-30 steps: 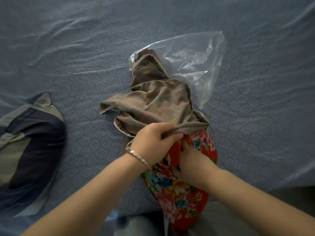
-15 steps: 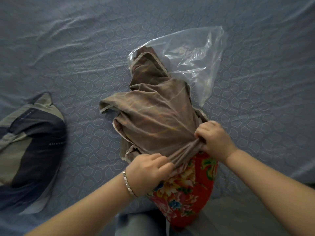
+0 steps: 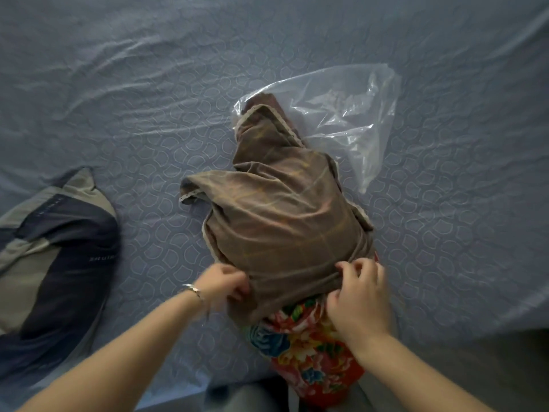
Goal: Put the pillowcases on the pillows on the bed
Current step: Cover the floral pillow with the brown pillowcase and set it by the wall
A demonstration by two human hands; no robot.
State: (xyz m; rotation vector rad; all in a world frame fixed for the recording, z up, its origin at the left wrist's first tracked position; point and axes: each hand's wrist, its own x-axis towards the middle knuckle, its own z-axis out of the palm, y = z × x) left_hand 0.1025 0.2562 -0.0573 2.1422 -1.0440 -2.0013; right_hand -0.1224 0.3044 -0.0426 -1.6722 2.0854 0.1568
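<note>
A brown pillowcase (image 3: 285,227) with a pale lace edge covers the far part of a red floral pillow (image 3: 309,352) that lies on the blue bed sheet (image 3: 148,114) near its front edge. My left hand (image 3: 222,282), a bracelet on its wrist, pinches the pillowcase's open hem at the left side. At the right side of the hem my right hand (image 3: 361,295) has its fingers curled into the cloth. The pillow's near end sticks out of the case. A second pillow (image 3: 53,263), in a dark blue and grey case, lies at the left.
A clear plastic bag (image 3: 341,114) lies crumpled behind the brown pillowcase, with one corner of the case in its mouth. The bed's front edge runs along the bottom right, with the floor beyond it.
Both hands have shifted apart to the two sides of the hem. The pillowcase has come down further over the floral pillow, which now fills and stretches the cloth.
</note>
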